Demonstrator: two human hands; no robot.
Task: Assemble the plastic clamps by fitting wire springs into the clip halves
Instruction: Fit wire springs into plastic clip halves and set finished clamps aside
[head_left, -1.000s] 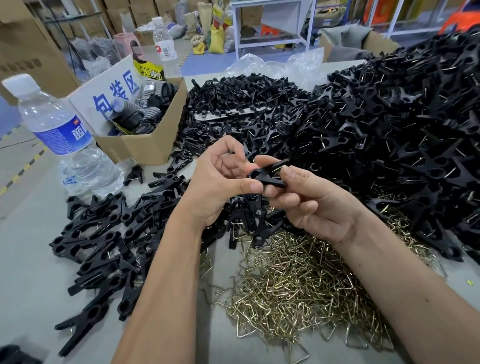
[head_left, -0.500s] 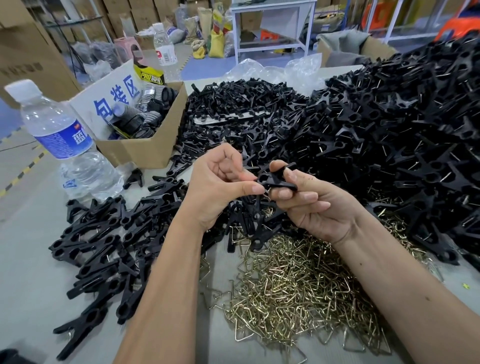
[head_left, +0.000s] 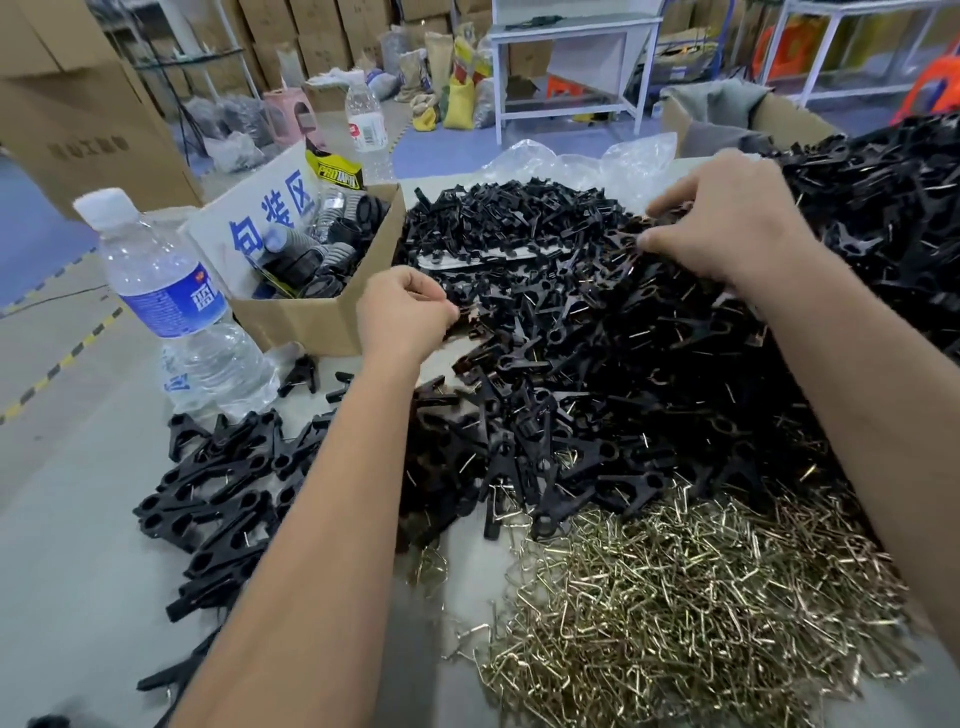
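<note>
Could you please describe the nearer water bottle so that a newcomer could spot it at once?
Find the cardboard box on the table's left. The water bottle stands right beside its near-left corner. Unlike the farther bottle, it has a blue label.

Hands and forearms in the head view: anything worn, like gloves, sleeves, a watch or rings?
Nothing worn that shows. The left hand and right hand are bare, without gloves, and both forearms are uncovered up to the frame's edge. No watch, wristband or ring is visible.
</note>
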